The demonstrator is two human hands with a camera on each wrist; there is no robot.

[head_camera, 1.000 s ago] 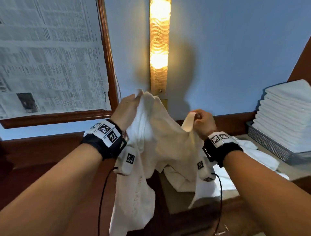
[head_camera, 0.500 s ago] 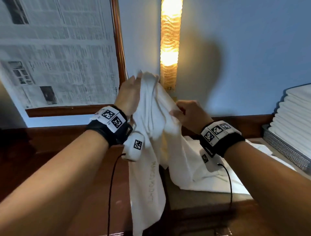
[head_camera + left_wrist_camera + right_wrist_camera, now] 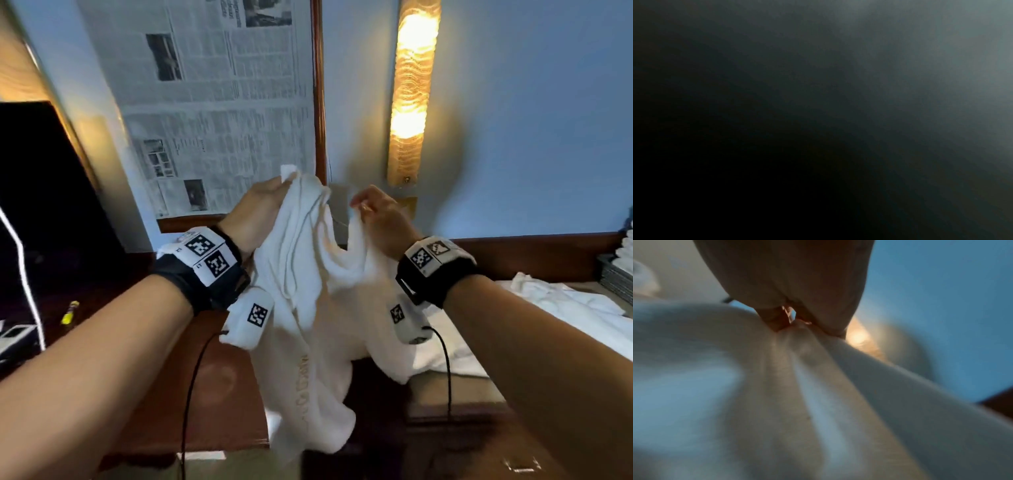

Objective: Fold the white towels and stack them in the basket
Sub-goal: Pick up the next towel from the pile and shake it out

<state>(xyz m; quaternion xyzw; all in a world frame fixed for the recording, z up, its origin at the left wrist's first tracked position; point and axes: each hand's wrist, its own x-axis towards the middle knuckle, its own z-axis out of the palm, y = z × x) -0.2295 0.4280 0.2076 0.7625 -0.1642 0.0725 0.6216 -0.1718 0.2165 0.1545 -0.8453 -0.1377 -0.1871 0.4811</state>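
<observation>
**Fault risks: towel held in the air, edge not yet spread**

My left hand [image 3: 255, 214] grips one bunched corner of the towel [image 3: 308, 308], with a tab of cloth sticking up above the fingers. My right hand [image 3: 380, 219] pinches the upper edge a little way along; the right wrist view shows the cloth gathered to a point between thumb and fingers [image 3: 777, 321]. The left wrist view is dark and tells me nothing. The towel hangs crumpled between my hands, with its lower end drooping past the front edge of the desk [image 3: 219, 394]. More unfolded cloth lies on the surface [image 3: 445, 414] to my right. The basket [image 3: 613, 277] is at the far right, barely in frame, with folded towels [image 3: 627, 248] in it.

Probable faults:

1. Wrong corner. The cloth is bunched, so my right hand may be pinching mid-edge rather than a true corner. The fold would then come out skewed.
2. Slip. The right-hand pinch is light; a sharp shake could pull the edge free.
3. Snag. The hanging end sits close to the wrist cables [image 3: 191, 377] and could catch one when I spread it.
4. Drag. The hanging cloth may sweep the pile on the right surface and pull it along.
</observation>
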